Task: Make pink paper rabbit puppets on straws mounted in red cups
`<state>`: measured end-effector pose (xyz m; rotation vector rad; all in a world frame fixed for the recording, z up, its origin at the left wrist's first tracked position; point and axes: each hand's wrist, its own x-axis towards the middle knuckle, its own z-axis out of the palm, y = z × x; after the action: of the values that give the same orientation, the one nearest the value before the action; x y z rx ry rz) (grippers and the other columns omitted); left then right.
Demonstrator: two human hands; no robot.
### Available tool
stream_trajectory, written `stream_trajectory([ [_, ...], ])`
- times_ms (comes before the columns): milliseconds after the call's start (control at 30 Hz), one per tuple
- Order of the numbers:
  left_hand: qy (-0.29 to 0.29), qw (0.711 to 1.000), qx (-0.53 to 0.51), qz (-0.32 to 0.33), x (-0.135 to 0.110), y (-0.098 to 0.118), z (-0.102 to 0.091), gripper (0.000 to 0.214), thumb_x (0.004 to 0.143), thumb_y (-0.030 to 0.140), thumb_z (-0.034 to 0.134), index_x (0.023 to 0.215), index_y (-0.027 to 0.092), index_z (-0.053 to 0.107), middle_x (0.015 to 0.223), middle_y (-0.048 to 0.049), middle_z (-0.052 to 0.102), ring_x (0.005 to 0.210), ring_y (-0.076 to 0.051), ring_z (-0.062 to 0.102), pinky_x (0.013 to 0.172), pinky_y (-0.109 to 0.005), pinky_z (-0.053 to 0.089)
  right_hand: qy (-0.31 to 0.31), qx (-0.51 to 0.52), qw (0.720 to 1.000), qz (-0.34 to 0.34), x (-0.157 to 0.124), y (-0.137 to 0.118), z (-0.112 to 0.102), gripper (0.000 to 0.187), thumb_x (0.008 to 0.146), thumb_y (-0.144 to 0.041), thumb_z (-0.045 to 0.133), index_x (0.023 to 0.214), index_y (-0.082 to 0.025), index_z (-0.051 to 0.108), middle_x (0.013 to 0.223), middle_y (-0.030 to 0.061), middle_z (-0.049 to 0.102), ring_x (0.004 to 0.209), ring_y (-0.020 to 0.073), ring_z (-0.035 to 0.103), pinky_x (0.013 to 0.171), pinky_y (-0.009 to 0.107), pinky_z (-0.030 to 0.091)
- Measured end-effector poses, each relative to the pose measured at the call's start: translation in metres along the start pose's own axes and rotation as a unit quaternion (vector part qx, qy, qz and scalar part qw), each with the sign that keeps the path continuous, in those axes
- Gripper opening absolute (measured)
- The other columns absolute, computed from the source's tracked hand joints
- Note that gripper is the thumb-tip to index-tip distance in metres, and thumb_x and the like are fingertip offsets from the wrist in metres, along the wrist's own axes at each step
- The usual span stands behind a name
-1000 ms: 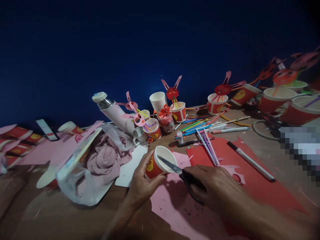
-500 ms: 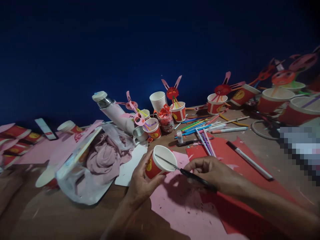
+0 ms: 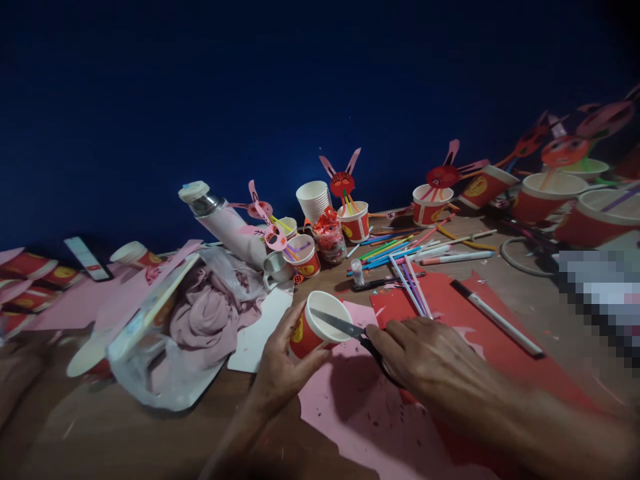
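Observation:
My left hand (image 3: 281, 363) is wrapped round a red paper cup (image 3: 316, 325) with a yellow mark, tilted with its white mouth facing right. My right hand (image 3: 425, 357) grips black-handled scissors (image 3: 353, 332); the blades reach across the cup's mouth and touch its rim. Both hands hover over a pink paper sheet (image 3: 367, 413) that overlaps a red sheet (image 3: 480, 347) on the brown table.
A plastic bag with pink cloth (image 3: 190, 320) lies left. Behind stand a tilted flask (image 3: 225, 223), stacked white cups (image 3: 314, 200), red cups with rabbit cutouts (image 3: 353, 217), coloured straws (image 3: 400, 253), a marker (image 3: 495, 317) and more red cups (image 3: 550, 193) right. A phone (image 3: 84, 257) lies far left.
My right hand turned over and drew nearer the cup, so the scissor blades now sit deeper across its mouth. The left hand holds the cup in the same place.

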<state>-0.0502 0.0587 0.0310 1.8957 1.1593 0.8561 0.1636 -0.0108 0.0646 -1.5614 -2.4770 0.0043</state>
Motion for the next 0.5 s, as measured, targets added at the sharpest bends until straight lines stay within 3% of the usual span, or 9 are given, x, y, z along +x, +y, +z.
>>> stream_trajectory([
  [100,-0.011,1.000,-0.001,-0.005,0.000,0.000,0.000,0.066,0.066,0.028,0.066,0.124,0.014,0.040,0.127,-0.0127,0.046,0.115,-0.028,0.044,0.096,-0.037,0.036,-0.034,0.114,0.991,0.056,0.004,0.005,-0.001,0.019,0.072,-0.006,0.047,0.081,-0.018,0.060,0.064,0.0022,0.060,0.049,0.0116,0.048,0.044,0.026,0.018],
  [167,-0.013,1.000,-0.004,0.001,0.000,0.001,-0.001,0.065,0.065,0.027,0.066,0.124,0.014,0.041,0.125,-0.0126,0.047,0.114,-0.028,0.044,0.095,-0.038,0.036,-0.066,0.269,0.953,0.120,0.007,0.009,-0.002,0.017,0.071,-0.012,0.050,0.082,-0.019,0.061,0.060,-0.0007,0.058,0.047,0.0096,0.047,0.043,0.022,0.022],
  [200,-0.012,1.000,-0.006,0.007,0.001,0.001,-0.001,0.065,0.066,0.027,0.066,0.124,0.014,0.041,0.125,-0.0126,0.047,0.114,-0.028,0.045,0.096,-0.038,0.036,-0.084,0.360,0.916,0.154,0.009,0.010,-0.002,0.017,0.072,-0.015,0.051,0.085,-0.020,0.061,0.057,-0.0024,0.056,0.046,0.0085,0.046,0.042,0.020,0.025],
  [267,-0.006,1.000,-0.010,0.020,0.001,0.000,0.000,0.064,0.066,0.026,0.065,0.124,0.014,0.040,0.126,-0.0126,0.046,0.115,-0.028,0.044,0.096,-0.039,0.035,-0.114,0.527,0.814,0.216,0.012,0.013,0.001,0.019,0.071,-0.022,0.053,0.089,-0.019,0.060,0.051,-0.0054,0.051,0.041,0.0066,0.043,0.040,0.018,0.027],
  [367,0.004,0.999,-0.015,0.031,0.001,0.000,0.000,0.064,0.067,0.024,0.064,0.125,0.015,0.040,0.126,-0.0115,0.046,0.116,-0.027,0.043,0.097,-0.038,0.034,-0.139,0.688,0.661,0.266,0.015,0.013,0.007,0.019,0.068,-0.031,0.059,0.080,-0.016,0.057,0.047,-0.0073,0.047,0.036,0.0042,0.037,0.037,0.017,0.029],
  [433,0.008,0.999,-0.022,0.034,0.001,-0.001,0.000,0.063,0.067,0.023,0.064,0.124,0.016,0.041,0.124,-0.0104,0.048,0.115,-0.026,0.044,0.097,-0.036,0.035,-0.147,0.736,0.605,0.267,0.016,0.013,0.010,0.023,0.064,-0.033,0.064,0.076,-0.015,0.055,0.048,-0.0066,0.049,0.036,0.0032,0.037,0.037,0.016,0.029],
  [500,0.003,0.999,-0.025,0.033,0.001,-0.001,0.000,0.063,0.066,0.023,0.064,0.124,0.016,0.040,0.124,-0.0102,0.048,0.115,-0.026,0.044,0.096,-0.036,0.036,-0.148,0.742,0.597,0.265,0.016,0.012,0.011,0.025,0.061,-0.032,0.066,0.076,-0.015,0.055,0.048,-0.0070,0.049,0.036,0.0027,0.036,0.037,0.016,0.028],
])
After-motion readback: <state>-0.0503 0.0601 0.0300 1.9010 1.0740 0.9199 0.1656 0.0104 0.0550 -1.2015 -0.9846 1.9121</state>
